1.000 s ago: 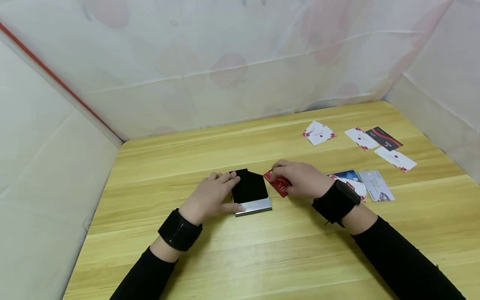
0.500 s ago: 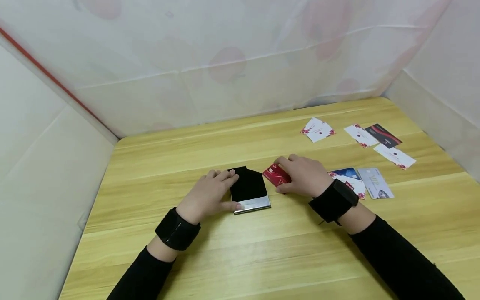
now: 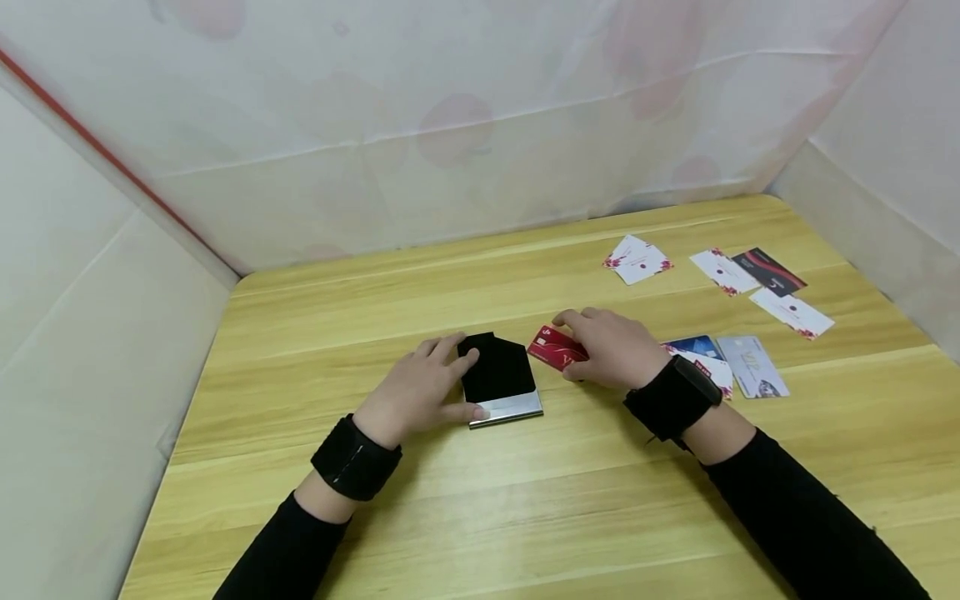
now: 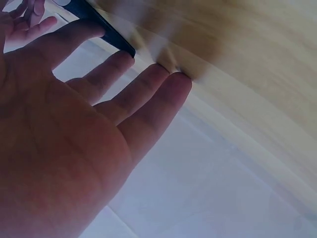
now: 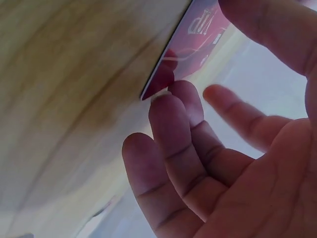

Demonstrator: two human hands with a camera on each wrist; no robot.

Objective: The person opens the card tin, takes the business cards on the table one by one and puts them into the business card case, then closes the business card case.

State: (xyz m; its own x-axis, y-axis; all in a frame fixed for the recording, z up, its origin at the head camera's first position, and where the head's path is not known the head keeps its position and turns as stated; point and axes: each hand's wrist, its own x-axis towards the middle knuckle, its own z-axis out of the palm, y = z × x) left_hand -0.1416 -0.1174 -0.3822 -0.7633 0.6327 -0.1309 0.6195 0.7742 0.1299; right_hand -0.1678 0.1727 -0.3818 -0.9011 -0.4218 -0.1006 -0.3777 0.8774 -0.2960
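A flat card case (image 3: pixel 498 373), black with a silver strip along its near edge, lies on the table. My left hand (image 3: pixel 416 383) rests at its left side, thumb on the silver strip and index finger over the black part. In the left wrist view the fingers (image 4: pixel 153 99) are extended, their tips by the case's dark edge. Just right of the case, my right hand (image 3: pixel 618 350) holds a red VIP card (image 3: pixel 551 346) by its edges, between thumb and fingers. The right wrist view shows the card (image 5: pixel 190 47) with fingertips at its corner.
Behind the right wrist lie a blue card (image 3: pixel 697 345), a white flowered card and a silver VIP card (image 3: pixel 752 367). Farther back are white flowered cards (image 3: pixel 637 259) and a black card (image 3: pixel 770 271). Pale sheeting (image 3: pixel 450 125) borders the wooden table (image 3: pixel 465 517).
My right fingers have shifted along the red card to its right end, and the card has turned counterclockwise. The left hand and the case have stayed in place.
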